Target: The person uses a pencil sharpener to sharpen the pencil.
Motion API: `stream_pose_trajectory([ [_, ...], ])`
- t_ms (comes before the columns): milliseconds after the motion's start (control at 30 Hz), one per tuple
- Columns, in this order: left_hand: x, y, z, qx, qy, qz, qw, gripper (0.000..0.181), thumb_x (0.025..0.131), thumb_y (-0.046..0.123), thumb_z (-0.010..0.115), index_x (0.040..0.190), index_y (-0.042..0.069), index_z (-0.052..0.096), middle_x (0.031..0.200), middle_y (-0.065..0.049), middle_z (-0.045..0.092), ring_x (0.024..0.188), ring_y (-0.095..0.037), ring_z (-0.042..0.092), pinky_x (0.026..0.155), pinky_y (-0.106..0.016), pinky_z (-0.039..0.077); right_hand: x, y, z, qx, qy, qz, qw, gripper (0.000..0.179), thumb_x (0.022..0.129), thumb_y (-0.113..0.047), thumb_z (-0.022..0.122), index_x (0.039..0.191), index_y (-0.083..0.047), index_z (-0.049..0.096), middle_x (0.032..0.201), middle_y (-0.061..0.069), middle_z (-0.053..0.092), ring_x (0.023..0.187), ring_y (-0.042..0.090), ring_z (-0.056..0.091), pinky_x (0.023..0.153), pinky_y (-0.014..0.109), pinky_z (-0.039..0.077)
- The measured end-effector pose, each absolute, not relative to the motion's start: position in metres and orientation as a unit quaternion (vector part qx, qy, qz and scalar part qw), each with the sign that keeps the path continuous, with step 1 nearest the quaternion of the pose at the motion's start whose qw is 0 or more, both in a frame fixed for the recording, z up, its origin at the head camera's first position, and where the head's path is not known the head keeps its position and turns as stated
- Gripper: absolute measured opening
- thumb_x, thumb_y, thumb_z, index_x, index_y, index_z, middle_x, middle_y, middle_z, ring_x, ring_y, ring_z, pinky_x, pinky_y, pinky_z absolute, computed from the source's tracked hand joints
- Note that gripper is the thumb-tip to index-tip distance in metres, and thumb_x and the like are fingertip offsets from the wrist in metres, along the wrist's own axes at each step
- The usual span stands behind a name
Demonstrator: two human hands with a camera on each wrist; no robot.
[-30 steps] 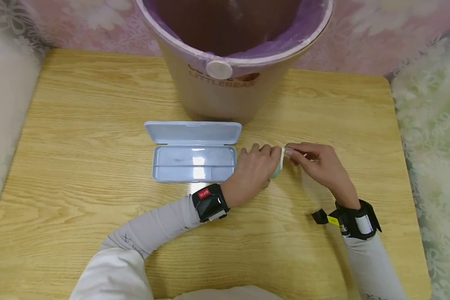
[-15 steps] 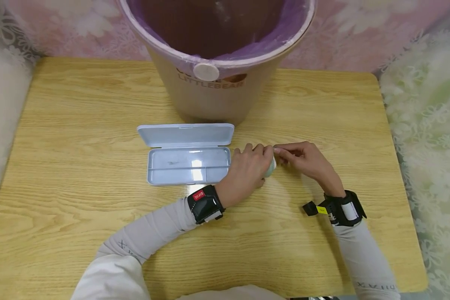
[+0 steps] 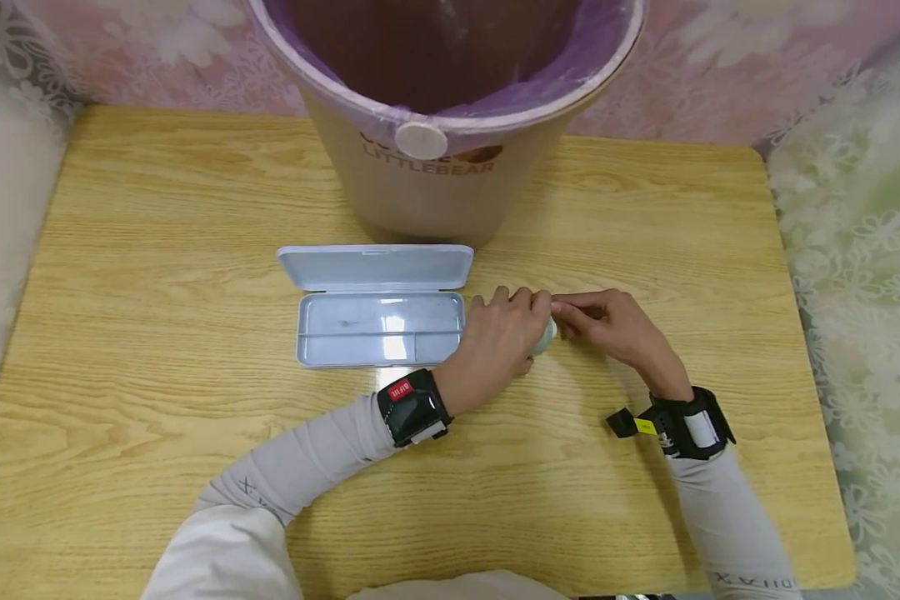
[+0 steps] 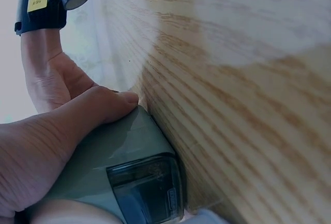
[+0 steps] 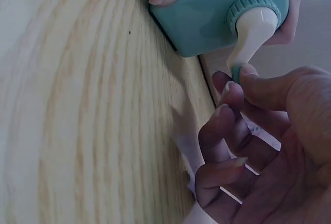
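Note:
A teal hand-crank pencil sharpener (image 5: 199,25) lies between my hands, just right of the pencil case. My left hand (image 3: 498,346) grips its body from above, thumb along one side in the left wrist view. That view also shows its dark see-through shavings drawer (image 4: 147,190). My right hand (image 3: 621,327) pinches the small teal knob (image 5: 236,73) at the end of the cream crank arm (image 5: 257,26) between thumb and index finger, the other fingers loosely bent. From the head view most of the sharpener is hidden under my left hand. No pencil shows in it.
An open light-blue pencil case (image 3: 345,315) with divided compartments stands left of my left hand, lid raised. Behind it rises a big beige bin (image 3: 427,200) with a purple liner. The wooden table (image 3: 157,333) ends at walls of patterned cloth.
The crank arm, visible upright beside the sharpener a second ago, has turned, with my right hand keeping hold of its knob. My left hand stays on the sharpener. The head view shifted slightly.

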State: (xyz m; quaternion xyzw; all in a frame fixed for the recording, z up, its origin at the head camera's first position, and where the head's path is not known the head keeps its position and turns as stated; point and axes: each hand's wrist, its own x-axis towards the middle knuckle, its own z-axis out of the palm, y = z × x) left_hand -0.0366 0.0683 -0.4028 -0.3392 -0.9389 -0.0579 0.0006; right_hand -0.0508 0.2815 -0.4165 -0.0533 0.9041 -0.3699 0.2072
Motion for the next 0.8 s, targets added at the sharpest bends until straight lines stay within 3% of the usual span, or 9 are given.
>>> stream_pose_trajectory([
  [267, -0.036, 0.068, -0.402, -0.337, -0.940, -0.054, 0.005, 0.059, 0.076, 0.044, 0.089, 0.113, 0.014, 0.055, 0.104, 0.000, 0.067, 0.091, -0.019, 0.067, 0.069, -0.035, 0.057, -0.045, 0.280, -0.420, -0.074, 0.915, -0.341, 0.202, 0.036, 0.105, -0.033, 0.057, 0.130, -0.011, 0.071, 0.071, 0.005, 0.064, 0.062, 0.011, 0.052, 0.063, 0.025, 0.042],
  [500, -0.035, 0.069, -0.401, -0.331, -0.941, -0.065, 0.005, 0.058, 0.075, 0.043, 0.090, 0.111, 0.013, 0.055, 0.102, -0.001, 0.066, 0.090, -0.020, 0.066, 0.068, -0.037, 0.056, -0.036, 0.279, -0.420, -0.083, 0.926, -0.318, 0.188, 0.034, 0.105, -0.028, 0.058, 0.131, -0.010, 0.069, 0.083, 0.008, 0.073, 0.059, 0.009, 0.048, 0.060, 0.024, 0.040],
  [733, -0.034, 0.070, -0.402, -0.325, -0.943, -0.071, 0.010, 0.059, 0.074, 0.043, 0.090, 0.111, 0.013, 0.055, 0.100, 0.000, 0.065, 0.087, -0.020, 0.065, 0.067, -0.036, 0.056, -0.028, 0.281, -0.426, -0.121, 0.927, -0.306, 0.178, 0.029, 0.103, -0.019, 0.060, 0.127, -0.007, 0.071, 0.111, 0.015, 0.077, 0.060, 0.006, 0.044, 0.063, 0.023, 0.040],
  [800, -0.034, 0.070, -0.403, -0.326, -0.943, -0.071, 0.011, 0.058, 0.075, 0.042, 0.090, 0.110, 0.013, 0.055, 0.098, 0.000, 0.065, 0.085, -0.019, 0.064, 0.065, -0.035, 0.055, -0.023, 0.281, -0.427, -0.128, 0.927, -0.306, 0.176, 0.028, 0.103, -0.018, 0.061, 0.125, -0.006, 0.073, 0.099, 0.012, 0.077, 0.060, 0.005, 0.044, 0.061, 0.022, 0.039],
])
